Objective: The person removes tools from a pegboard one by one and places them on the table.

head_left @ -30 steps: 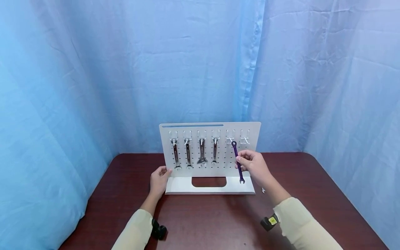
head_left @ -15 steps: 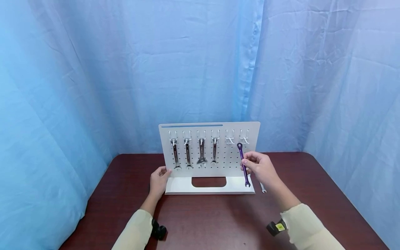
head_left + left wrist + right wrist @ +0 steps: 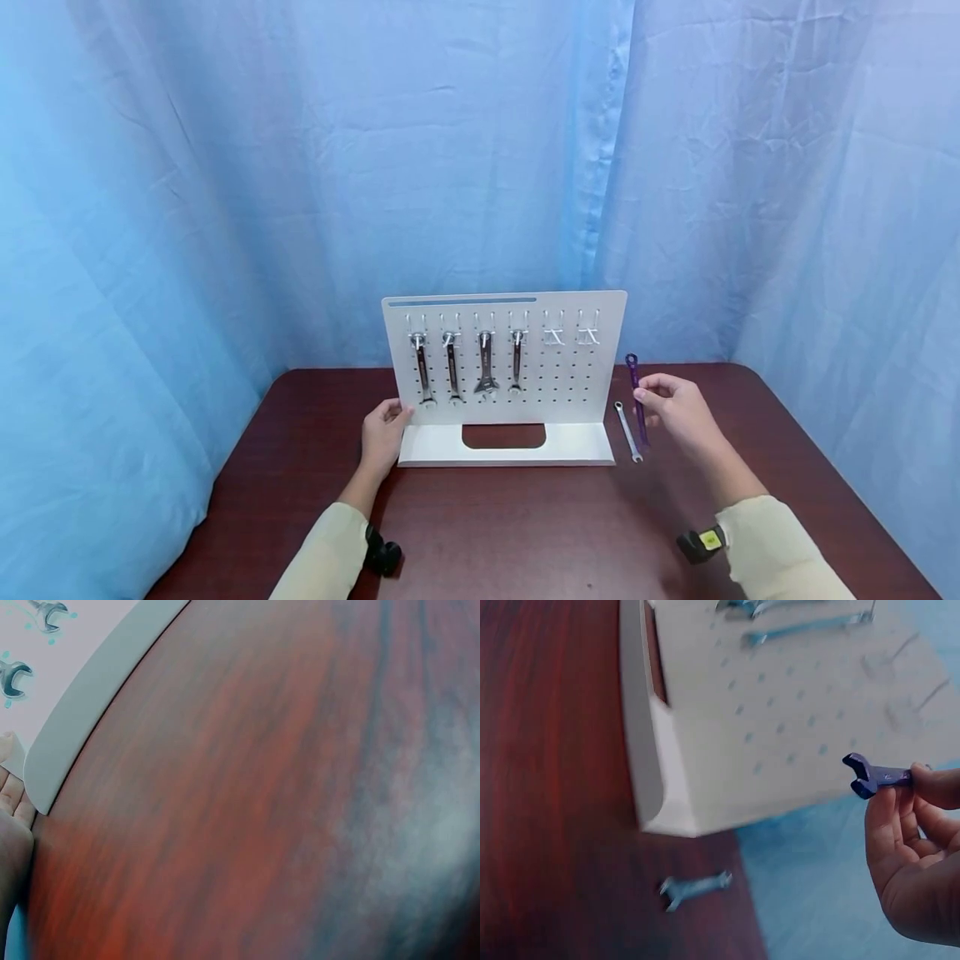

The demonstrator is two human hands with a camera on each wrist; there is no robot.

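Note:
A purple combination wrench [image 3: 636, 392] is pinched between the thumb and fingers of my right hand [image 3: 678, 412], held near upright with its ring end up, right of the white pegboard stand [image 3: 558, 379]. In the right wrist view the wrench's open end [image 3: 864, 777] pokes out past the fingertips. A small silver wrench [image 3: 627, 432] lies on the table just left of that hand. My left hand [image 3: 384, 433] holds the pegboard's lower left edge between thumb and fingers. Several silver wrenches, among them an adjustable wrench [image 3: 486, 364], hang on the board's hooks.
Two bare hooks, one [image 3: 553, 335] beside the other [image 3: 588, 335], stick out at the board's upper right. The stand's base [image 3: 427, 450] rests on the dark red table [image 3: 495, 525]. Blue curtains [image 3: 450, 167] close in the back and sides.
My right hand has carried the purple wrench rightward from in front of the bare hooks to beyond the board's right edge. The small silver wrench has come into full view. My left hand stays put.

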